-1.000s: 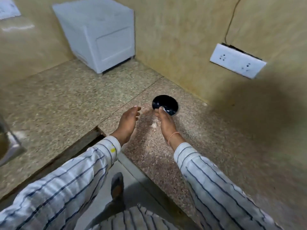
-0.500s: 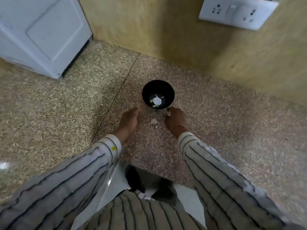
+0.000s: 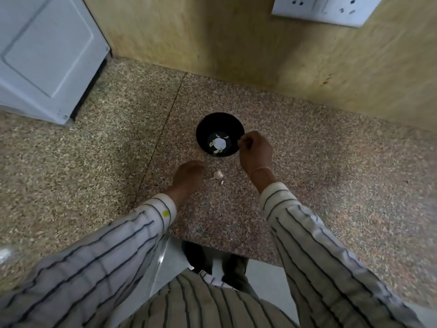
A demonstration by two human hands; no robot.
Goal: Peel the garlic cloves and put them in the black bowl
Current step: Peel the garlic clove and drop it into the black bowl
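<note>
The black bowl [image 3: 220,124] stands on the speckled counter and holds several pale peeled garlic cloves [image 3: 216,151] around a bright reflection. My right hand [image 3: 256,151] hovers at the bowl's right rim with its fingertips curled and pinched together; what they pinch is mostly hidden. On the counter below the bowl, my left hand [image 3: 188,177] rests with relaxed fingers and holds nothing. Just to its right lies an unpeeled garlic piece [image 3: 217,174], with a small garlic scrap [image 3: 222,182] beside it.
A white appliance [image 3: 47,55] fills the back left of the counter. The yellowish wall [image 3: 236,43] runs close behind the bowl and carries a white socket plate [image 3: 326,8]. The counter edge [image 3: 224,248] is near my body.
The camera has tilted down and closer. My right hand, with a small white bit at its fingertips, rose from the counter to the bowl's right rim. My left hand stayed beside the garlic piece.
</note>
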